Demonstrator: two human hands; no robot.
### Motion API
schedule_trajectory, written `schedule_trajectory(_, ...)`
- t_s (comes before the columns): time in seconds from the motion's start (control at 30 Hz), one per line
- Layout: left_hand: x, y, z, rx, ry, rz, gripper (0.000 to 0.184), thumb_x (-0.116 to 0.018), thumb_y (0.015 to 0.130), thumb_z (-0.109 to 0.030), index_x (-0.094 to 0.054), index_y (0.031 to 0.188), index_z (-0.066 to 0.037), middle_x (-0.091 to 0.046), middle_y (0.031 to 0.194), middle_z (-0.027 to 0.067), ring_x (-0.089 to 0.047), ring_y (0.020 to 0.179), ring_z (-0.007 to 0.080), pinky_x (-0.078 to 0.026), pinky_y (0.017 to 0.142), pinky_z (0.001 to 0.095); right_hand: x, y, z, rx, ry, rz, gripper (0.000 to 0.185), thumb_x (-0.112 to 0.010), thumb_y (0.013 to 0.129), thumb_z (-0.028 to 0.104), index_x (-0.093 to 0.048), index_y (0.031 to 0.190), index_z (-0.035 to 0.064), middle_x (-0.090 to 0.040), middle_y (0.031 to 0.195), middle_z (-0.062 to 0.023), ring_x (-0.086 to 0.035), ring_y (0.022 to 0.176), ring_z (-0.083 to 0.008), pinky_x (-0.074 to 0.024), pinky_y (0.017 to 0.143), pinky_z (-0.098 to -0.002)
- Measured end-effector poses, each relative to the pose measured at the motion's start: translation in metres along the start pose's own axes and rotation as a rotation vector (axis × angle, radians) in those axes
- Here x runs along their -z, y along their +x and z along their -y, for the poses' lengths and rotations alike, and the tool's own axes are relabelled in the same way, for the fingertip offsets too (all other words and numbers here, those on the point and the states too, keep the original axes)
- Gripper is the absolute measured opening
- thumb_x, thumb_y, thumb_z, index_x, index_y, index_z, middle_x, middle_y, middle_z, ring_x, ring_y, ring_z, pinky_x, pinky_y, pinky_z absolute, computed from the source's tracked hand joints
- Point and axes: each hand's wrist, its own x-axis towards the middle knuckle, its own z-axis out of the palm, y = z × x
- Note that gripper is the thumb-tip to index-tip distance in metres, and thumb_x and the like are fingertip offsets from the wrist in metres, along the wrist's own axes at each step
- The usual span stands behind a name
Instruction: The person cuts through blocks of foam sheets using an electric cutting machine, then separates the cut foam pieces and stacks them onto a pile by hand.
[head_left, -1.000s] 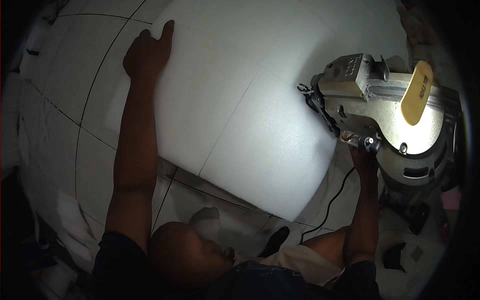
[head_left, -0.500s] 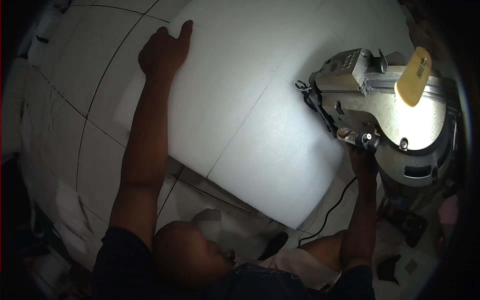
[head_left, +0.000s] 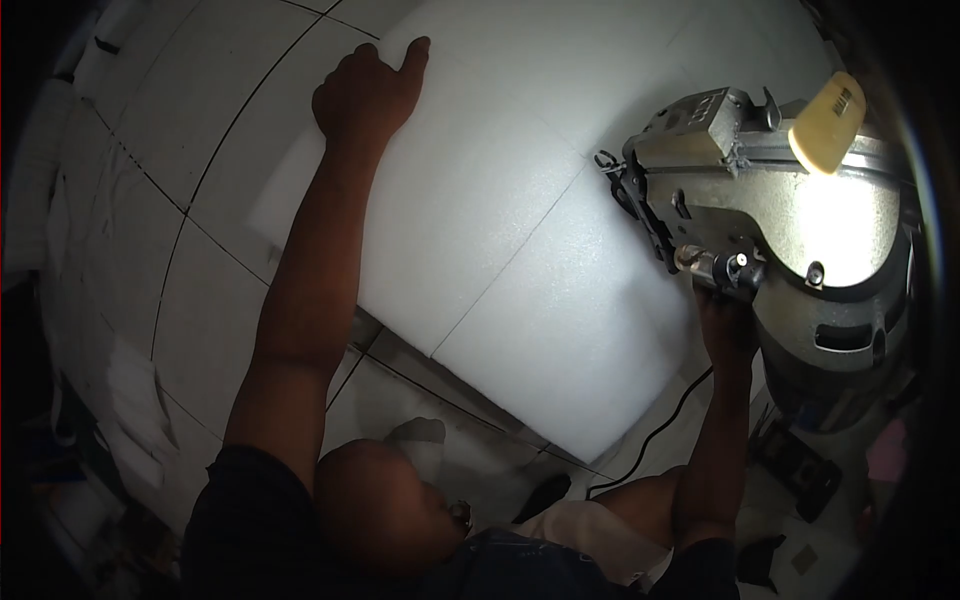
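My left hand [head_left: 368, 92] lies on the left edge of a thick, translucent white sheet or stack of sheets [head_left: 480, 200], its thumb stretched out and its fingers bent down over the edge. A thin dark line crosses the white surface. My right hand [head_left: 725, 325] grips the underside of a large grey metal motorised cutting machine [head_left: 690, 190] on the right, its fingers mostly hidden by the housing. A yellow tag [head_left: 828, 122] hangs on the machine's top, and bright light falls on the metal. No blade shows.
A black power cord [head_left: 665, 425] runs across the tiled floor [head_left: 230, 180]. My bent bare knee [head_left: 370, 500] is at the bottom, with a black slipper [head_left: 545, 495] near it. At lower right lie a dark device [head_left: 800, 470] and a dark scrap [head_left: 760, 562]. White material [head_left: 135, 410] lies at left.
The view has turned slightly, so my left hand, the sheet and the floor tiles appear shifted right. The machine now sits nearer the dark line on the sheet. Both hands keep their places.
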Motion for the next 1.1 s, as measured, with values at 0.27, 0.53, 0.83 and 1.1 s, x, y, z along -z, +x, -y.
schedule_trajectory(0.27, -0.009, -0.013, -0.013, -0.045, -0.011, -0.073, 0.074, -0.042, 0.089, -0.065, -0.064, 0.106, 0.003, -0.068, 0.087, 0.0149, -0.068, 0.078, 0.0280, -0.052, 0.069, 0.0409, -0.007, 0.001, 0.007, -0.125, 0.079, -0.089, 0.047, -0.068, 0.085, 0.041, -0.055, 0.112, 0.0056, -0.066, 0.082, -0.0194, -0.066, 0.075, -0.0371, -0.0523, 0.058, -0.0423)
schedule_trajectory(0.53, -0.012, -0.020, -0.020, -0.010, -0.002, -0.018, 0.080, -0.039, 0.088, -0.069, -0.061, 0.113, 0.003, -0.067, 0.100, 0.0162, -0.066, 0.094, 0.0283, -0.053, 0.076, 0.0404, -0.007, 0.004, 0.010, -0.184, 0.127, -0.098, 0.048, -0.070, 0.084, 0.042, -0.056, 0.113, 0.0048, -0.068, 0.088, -0.0191, -0.066, 0.080, -0.0367, -0.0533, 0.062, -0.0413)
schedule_trajectory(0.83, -0.018, -0.028, -0.028, -0.036, 0.033, -0.007, 0.079, -0.039, 0.088, -0.069, -0.061, 0.113, 0.003, -0.067, 0.100, 0.0160, -0.066, 0.093, 0.0282, -0.053, 0.076, 0.0403, -0.006, 0.005, 0.014, -0.265, 0.112, -0.083, 0.054, -0.071, 0.082, 0.042, -0.057, 0.118, 0.0040, -0.067, 0.104, -0.0182, -0.065, 0.094, -0.0355, -0.0524, 0.079, -0.0409)
schedule_trajectory(1.1, -0.020, -0.033, -0.033, -0.032, -0.003, 0.036, 0.080, -0.039, 0.089, -0.068, -0.059, 0.119, 0.003, -0.066, 0.104, 0.0164, -0.066, 0.096, 0.0284, -0.053, 0.078, 0.0404, 0.016, 0.013, 0.005, -0.178, -0.039, -0.080, 0.053, -0.073, 0.082, 0.040, -0.058, 0.120, 0.0052, -0.065, 0.111, -0.0158, -0.064, 0.101, -0.0315, -0.0498, 0.089, -0.0408)
